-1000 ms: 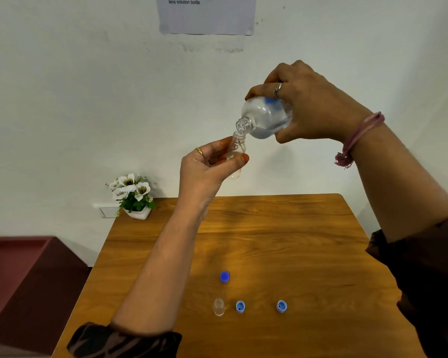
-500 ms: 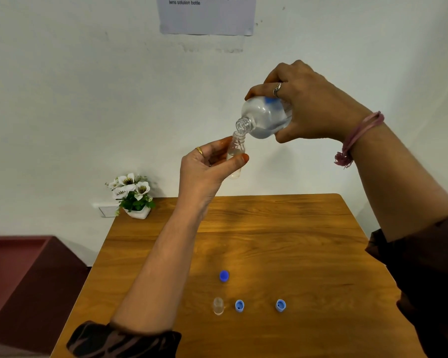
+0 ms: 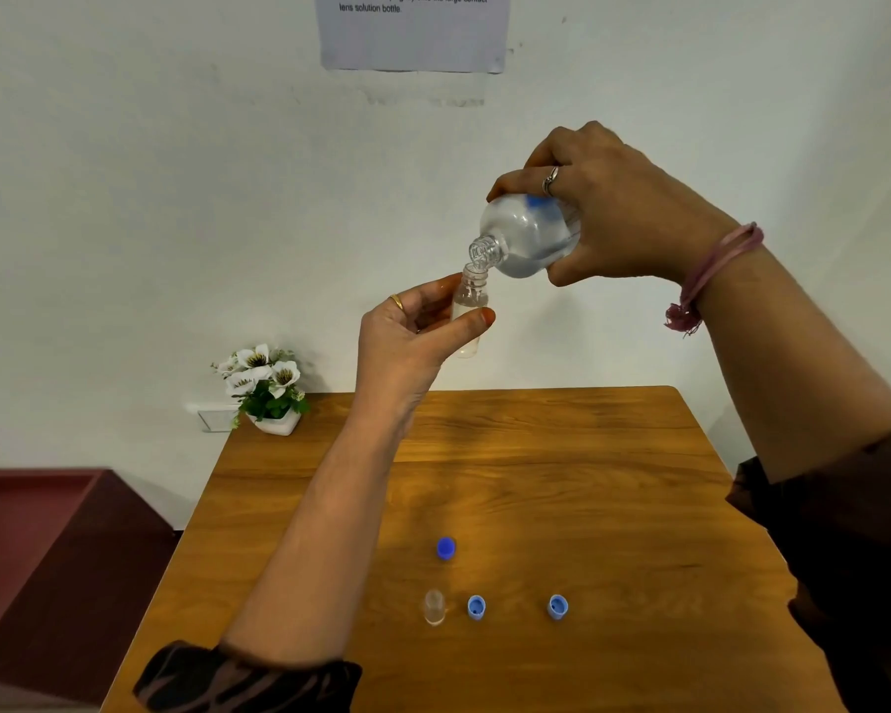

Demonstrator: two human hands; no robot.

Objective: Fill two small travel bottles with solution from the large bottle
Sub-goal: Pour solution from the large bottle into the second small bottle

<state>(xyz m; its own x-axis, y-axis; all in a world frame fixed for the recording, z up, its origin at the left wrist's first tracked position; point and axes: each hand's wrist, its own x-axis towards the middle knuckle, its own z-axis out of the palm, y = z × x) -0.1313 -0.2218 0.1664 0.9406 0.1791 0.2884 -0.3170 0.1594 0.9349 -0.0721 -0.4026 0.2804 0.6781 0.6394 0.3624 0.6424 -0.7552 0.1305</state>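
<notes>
A pale grey paper sheet [image 3: 412,33] taped to the white wall, cut off by the top edge of the view, carries two readable lines of dark print: "6. Screw the cap tightly onto the large contact" and below it "lens solution bottle."; no other text, brand or number can be read anywhere else.

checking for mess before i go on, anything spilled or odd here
No spill shows on the table. One oddity: the pour from the large bottle into the small bottle happens high in the air.
</notes>
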